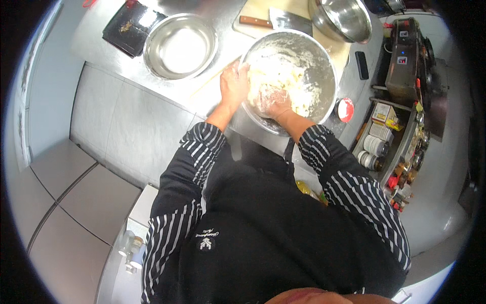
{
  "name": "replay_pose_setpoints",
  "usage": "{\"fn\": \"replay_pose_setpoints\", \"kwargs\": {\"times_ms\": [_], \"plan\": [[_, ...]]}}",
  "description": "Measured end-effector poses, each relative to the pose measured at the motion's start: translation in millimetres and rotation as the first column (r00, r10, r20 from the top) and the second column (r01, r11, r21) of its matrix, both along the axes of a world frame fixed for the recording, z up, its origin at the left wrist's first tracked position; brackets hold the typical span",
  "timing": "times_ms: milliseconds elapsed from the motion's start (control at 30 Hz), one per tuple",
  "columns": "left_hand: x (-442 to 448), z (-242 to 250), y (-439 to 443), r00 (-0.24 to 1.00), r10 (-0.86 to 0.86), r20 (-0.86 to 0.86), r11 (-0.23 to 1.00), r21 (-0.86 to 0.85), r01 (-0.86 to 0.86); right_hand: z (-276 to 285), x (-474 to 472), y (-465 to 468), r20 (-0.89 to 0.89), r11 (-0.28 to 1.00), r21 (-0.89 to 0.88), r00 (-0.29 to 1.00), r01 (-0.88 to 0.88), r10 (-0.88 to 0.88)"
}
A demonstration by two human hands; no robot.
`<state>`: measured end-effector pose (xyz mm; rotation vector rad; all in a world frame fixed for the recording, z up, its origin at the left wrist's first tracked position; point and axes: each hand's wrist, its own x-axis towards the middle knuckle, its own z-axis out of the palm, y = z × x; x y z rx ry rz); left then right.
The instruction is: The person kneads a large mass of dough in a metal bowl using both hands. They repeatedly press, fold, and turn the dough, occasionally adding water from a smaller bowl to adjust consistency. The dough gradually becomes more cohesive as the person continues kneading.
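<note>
A large stainless steel bowl [327, 72] stands on the metal worktop, its inner wall smeared with flour. Pale, lumpy dough [283, 76] lies inside it, partly washed out by glare. My left hand [234, 81] grips the bowl's left rim, with the thumb by the inner side. Down in the bowl, my right hand [272, 99] presses on the dough, its flour-coated fingers bent; whether they close around any dough cannot be told. A thin wooden stick [216, 74] lies on the worktop, close to my left hand and partly hidden by it.
Left of the bowl sits another steel basin [148, 49]. Behind are a cleaver [256, 21] on a cutting board [262, 7] and a further steel bowl [364, 26]. A phone [362, 65] and a small red-rimmed bowl [346, 110] lie to the right, near shelved dishes [374, 145].
</note>
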<state>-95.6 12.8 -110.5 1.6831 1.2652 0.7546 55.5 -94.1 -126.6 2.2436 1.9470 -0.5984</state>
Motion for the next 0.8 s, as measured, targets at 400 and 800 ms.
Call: {"fn": "replay_pose_setpoints", "kwargs": {"times_ms": [400, 800], "plan": [[6, 11, 15, 0.99, 0.033, 0.138, 0.999, 0.019, -0.036, 16, 102, 115, -0.435, 0.942, -0.216, 0.838, 0.258, -0.329], [13, 13, 15, 0.991, 0.046, 0.129, 0.998, -0.057, -0.039, 138, 50, -26, 0.109, 0.95, -0.124, 0.948, -0.287, 0.3]]}}
